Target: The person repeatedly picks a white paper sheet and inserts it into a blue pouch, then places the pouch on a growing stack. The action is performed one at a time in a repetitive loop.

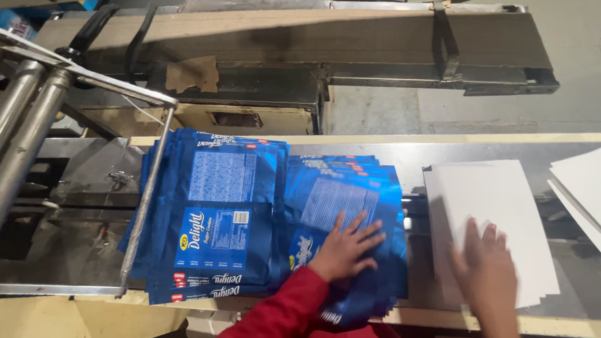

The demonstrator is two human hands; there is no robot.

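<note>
My left hand (346, 245), in a red sleeve, lies flat with fingers spread on a stack of flat blue printed cartons (354, 199) on the metal table. A second, fanned stack of the same blue cartons (212, 212) sits just to its left. My right hand (485, 268), blurred and with fingers apart, rests on a stack of white sheets (497, 200) to the right of the blue stacks. Neither hand grips anything.
More white sheets (597, 191) lie at the far right of the steel table (397, 153). Metal rollers and a thin rod frame (15, 126) stand at the left. A long conveyor body (334, 40) runs behind the table, with concrete floor beyond.
</note>
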